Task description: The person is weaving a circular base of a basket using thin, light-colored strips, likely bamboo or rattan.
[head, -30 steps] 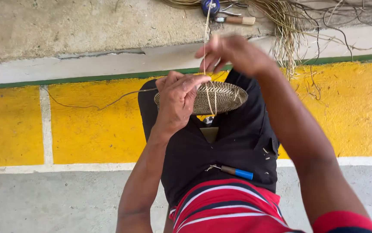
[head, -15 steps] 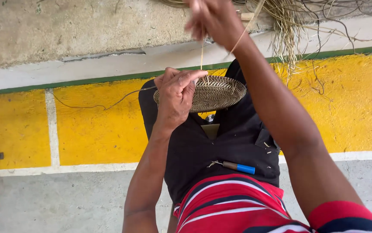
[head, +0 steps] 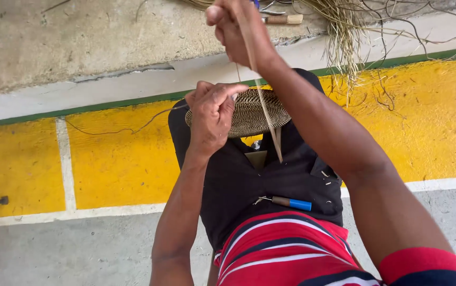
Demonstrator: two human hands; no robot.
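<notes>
The floor (head: 122, 164) was painted yellow with white lines. A round woven disc (head: 257, 112) rested on the person's knee. The left hand (head: 213, 114) gripped the disc's near edge. Above the disc, the right hand (head: 237, 29) was clenched on a pale fibre strip (head: 264, 106) running down across it.

Bare forearms, no watch or rings visible. Right sleeve (head: 424, 267) short, red with dark navy band. Shirt (head: 286, 251) red with navy-and-white stripes. Dark shorts (head: 249, 185), small light flecks on fabric.
</notes>
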